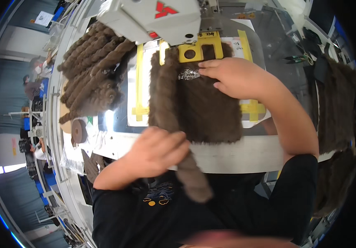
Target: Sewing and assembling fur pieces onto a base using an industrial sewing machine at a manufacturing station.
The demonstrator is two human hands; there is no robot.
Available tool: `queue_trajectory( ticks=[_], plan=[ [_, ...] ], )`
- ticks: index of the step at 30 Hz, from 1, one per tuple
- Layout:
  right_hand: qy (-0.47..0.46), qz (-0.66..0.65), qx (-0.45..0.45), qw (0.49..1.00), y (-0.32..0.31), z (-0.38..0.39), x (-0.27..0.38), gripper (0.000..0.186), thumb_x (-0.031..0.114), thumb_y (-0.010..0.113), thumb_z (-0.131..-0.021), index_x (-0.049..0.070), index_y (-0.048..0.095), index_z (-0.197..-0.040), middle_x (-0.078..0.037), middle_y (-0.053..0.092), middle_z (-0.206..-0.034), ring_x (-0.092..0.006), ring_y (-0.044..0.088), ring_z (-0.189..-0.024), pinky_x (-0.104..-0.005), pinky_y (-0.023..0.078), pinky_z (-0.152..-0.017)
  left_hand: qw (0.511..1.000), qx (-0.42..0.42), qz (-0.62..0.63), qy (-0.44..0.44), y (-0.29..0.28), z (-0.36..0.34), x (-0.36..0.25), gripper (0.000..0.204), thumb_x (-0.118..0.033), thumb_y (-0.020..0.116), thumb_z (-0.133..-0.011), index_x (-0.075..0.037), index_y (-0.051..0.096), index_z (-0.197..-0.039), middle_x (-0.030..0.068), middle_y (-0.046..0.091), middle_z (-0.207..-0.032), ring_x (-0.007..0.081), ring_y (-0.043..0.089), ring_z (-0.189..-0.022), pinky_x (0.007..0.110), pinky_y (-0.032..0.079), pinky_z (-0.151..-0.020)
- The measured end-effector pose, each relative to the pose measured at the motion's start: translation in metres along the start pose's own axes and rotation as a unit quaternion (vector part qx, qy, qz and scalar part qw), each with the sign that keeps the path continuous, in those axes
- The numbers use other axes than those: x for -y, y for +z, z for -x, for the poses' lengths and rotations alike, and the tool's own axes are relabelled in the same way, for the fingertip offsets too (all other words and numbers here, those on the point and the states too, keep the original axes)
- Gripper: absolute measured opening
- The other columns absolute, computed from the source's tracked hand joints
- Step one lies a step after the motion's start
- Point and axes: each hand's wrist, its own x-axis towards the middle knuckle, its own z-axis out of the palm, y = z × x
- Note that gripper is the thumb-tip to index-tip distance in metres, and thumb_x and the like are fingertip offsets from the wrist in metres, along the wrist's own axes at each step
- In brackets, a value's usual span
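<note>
A brown fur panel (211, 111) lies on the worktable beneath a yellow clamp plate (216, 41) of a white sewing machine (145, 16). Along the panel's left side runs a long, thick brown fur strip (165, 95), its near end hanging over the table edge. My left hand (157, 151) is closed round this strip close to that edge. On the panel, my right hand (240, 78) rests with its fingers stretched out and thumb apart. Its fingertips touch the side of a small shiny silver patch (189, 74), just in front of the clamp plate.
Twisted brown fur strips (91, 62) are heaped at the left. Nearer stands a brown roll of tape (78, 131) beside clear plastic. Scissors (304, 59) lie at the right, near hanging fur pieces (337, 103). Yellow tape (252, 108) borders the white sheet under the panel. People work far left.
</note>
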Motion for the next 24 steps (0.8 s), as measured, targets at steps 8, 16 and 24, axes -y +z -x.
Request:
queue_trajectory(
  ticks=[8,16,24],
  plan=[
    [0.006,0.011,0.005,1.000,-0.001,0.002,0.023,0.047,0.013,0.066,-0.093,0.008,0.062,-0.140,-0.006,0.051,-0.157,-0.0302,0.059,-0.130,-0.0416,0.051,-0.106,0.842,-0.412,0.210,-0.278,-0.015,0.112,0.021,0.037,-0.028,0.081,-0.093,0.000,0.067,-0.113,0.0174,0.070,-0.115,0.0272,0.066,-0.111,0.037,0.050,-0.099],
    [-0.106,-0.101,-0.047,0.988,-0.001,-0.008,0.083,0.031,0.015,0.066,-0.093,0.001,0.070,-0.120,-0.017,0.069,-0.112,-0.0369,0.067,-0.104,-0.0448,0.055,-0.089,0.863,-0.388,0.153,-0.287,-0.013,0.129,0.002,0.032,-0.007,0.088,-0.081,-0.004,0.073,-0.108,0.0125,0.072,-0.099,0.0232,0.068,-0.089,0.035,0.055,-0.081],
    [0.043,-0.490,0.147,0.858,0.024,-0.013,0.153,0.026,0.019,0.063,-0.102,-0.002,0.074,-0.114,-0.006,0.070,-0.082,-0.0130,0.061,-0.066,-0.0247,0.048,-0.061,0.894,-0.398,0.118,-0.167,-0.011,0.103,-0.004,0.038,-0.011,0.093,-0.067,-0.003,0.078,-0.101,0.0057,0.067,-0.078,0.0194,0.063,-0.065,0.032,0.048,-0.058]
  ],
)
